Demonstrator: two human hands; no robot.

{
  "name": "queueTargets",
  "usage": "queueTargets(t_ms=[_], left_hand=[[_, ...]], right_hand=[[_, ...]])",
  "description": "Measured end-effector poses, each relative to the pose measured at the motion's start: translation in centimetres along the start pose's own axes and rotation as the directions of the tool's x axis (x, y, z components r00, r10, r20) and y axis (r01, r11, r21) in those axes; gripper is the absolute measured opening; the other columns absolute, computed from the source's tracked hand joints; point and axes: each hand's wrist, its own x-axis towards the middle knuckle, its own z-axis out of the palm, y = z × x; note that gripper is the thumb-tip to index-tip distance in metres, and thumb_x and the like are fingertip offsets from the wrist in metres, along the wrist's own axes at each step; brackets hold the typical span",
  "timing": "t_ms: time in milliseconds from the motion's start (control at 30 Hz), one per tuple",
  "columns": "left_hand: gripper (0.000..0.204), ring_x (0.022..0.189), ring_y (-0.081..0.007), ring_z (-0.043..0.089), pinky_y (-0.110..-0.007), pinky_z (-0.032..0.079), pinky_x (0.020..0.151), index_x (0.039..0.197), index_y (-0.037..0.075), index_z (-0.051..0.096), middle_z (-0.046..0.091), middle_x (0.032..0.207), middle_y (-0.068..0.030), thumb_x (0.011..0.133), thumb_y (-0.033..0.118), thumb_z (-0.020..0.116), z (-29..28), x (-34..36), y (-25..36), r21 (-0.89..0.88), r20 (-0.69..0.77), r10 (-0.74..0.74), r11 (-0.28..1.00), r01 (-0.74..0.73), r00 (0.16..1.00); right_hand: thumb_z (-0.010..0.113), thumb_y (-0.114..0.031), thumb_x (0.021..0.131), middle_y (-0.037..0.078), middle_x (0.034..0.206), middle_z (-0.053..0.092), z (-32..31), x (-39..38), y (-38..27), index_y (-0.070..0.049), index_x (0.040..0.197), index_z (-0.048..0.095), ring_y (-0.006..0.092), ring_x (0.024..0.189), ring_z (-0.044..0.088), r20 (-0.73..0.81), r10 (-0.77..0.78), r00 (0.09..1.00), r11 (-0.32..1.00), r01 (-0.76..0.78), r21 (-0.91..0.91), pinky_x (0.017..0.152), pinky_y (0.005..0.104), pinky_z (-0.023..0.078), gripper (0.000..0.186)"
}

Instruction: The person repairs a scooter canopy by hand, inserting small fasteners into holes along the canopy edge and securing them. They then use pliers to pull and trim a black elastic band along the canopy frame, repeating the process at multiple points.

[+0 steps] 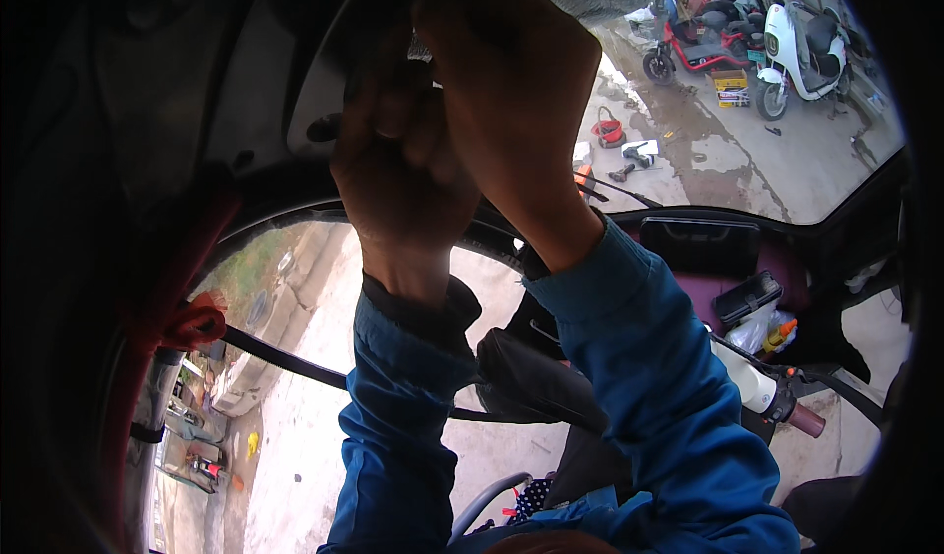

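Note:
Both my arms reach up to the dark roof panel [256,82] of a small vehicle cab. My left hand [403,180] is closed, its fingers curled in front of the panel near a dark oval hole [323,127]. Beside it and slightly higher, my right hand [516,92] is a fist, its back toward me. The two hands overlap or touch. Deep shadow and my own fingers hide whatever they grip. A small dark piece shows between them, too dim to name.
Behind my right arm lie a handlebar grip [806,420], a dark phone-like case [747,296] and a plastic bag [755,330]. A red cloth knot [195,322] hangs on the left frame bar. Outside the windshield stand a white scooter [801,53] and a red scooter [698,53].

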Motion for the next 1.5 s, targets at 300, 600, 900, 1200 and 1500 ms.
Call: queueTargets(t_ms=[300, 600, 900, 1200, 1500], left_hand=[[0.041, 0.052, -0.0075, 0.029, -0.024, 0.022, 0.048, 0.081, 0.018, 0.050, 0.033, 0.062, 0.0046, 0.117, 0.035, 0.042, 1.8, 0.4, -0.7, 0.027, -0.329, 0.084, 0.996, -0.080, 0.941], [0.037, 0.072, -0.0088, 0.048, -0.030, 0.039, 0.073, 0.084, 0.017, 0.055, 0.050, 0.074, 0.0042, 0.115, 0.036, 0.048, 1.4, 1.0, -0.9, 0.110, -0.365, 0.098, 0.992, -0.062, 0.926], [0.034, 0.093, -0.0100, 0.067, -0.035, 0.056, 0.098, 0.087, 0.016, 0.060, 0.067, 0.085, 0.0037, 0.114, 0.036, 0.054, 0.5, 0.7, -0.8, 0.192, -0.377, 0.101, 0.981, -0.029, 0.921], [0.039, 0.135, -0.0222, 0.056, -0.048, 0.038, 0.119, 0.133, 0.010, 0.063, 0.066, 0.135, -0.0106, 0.115, 0.040, 0.046, 0.9, 0.1, 1.0, 0.010, -0.310, -0.079, 0.996, 0.086, 0.947], [0.034, 0.081, -0.0083, 0.060, -0.035, 0.054, 0.094, 0.086, 0.021, 0.054, 0.058, 0.075, 0.0051, 0.114, 0.040, 0.049, 3.7, 1.2, -1.8, 0.269, -0.508, 0.112, 0.963, 0.034, 0.854]], right_hand=[[0.069, -0.006, 0.098, 0.008, 0.069, 0.072, -0.2, -1.2, -0.9, 0.001, 0.089, 0.073, 0.0114, 0.055, 0.068, 0.053, 0.311, 0.949, 0.870, -0.307, 0.387, 0.049, 0.0272, 0.050, 0.012], [0.073, -0.014, 0.093, 0.015, 0.076, 0.077, 0.0, -0.4, 1.4, -0.006, 0.095, 0.081, 0.0264, 0.062, 0.075, -0.149, -0.093, 0.984, 0.996, 0.091, -0.018, 0.058, 0.0355, 0.057, 0.011], [0.079, -0.020, 0.088, 0.012, 0.069, 0.072, -1.0, 0.1, 2.2, -0.010, 0.086, 0.076, 0.0310, 0.058, 0.072, -0.100, -0.293, 0.951, 0.928, 0.258, -0.268, 0.052, 0.0415, 0.053, 0.010], [0.076, -0.012, 0.091, 0.011, 0.069, 0.069, -2.7, 0.7, 1.8, -0.005, 0.088, 0.073, 0.0257, 0.056, 0.068, 0.038, -0.355, 0.934, 0.873, 0.346, -0.344, 0.051, 0.0380, 0.051, 0.007], [0.076, -0.009, 0.093, 0.008, 0.070, 0.069, -3.4, 1.1, 0.9, -0.003, 0.093, 0.074, 0.0184, 0.058, 0.064, 0.167, -0.238, 0.957, 0.944, 0.269, -0.194, 0.053, 0.0326, 0.049, 0.006]])
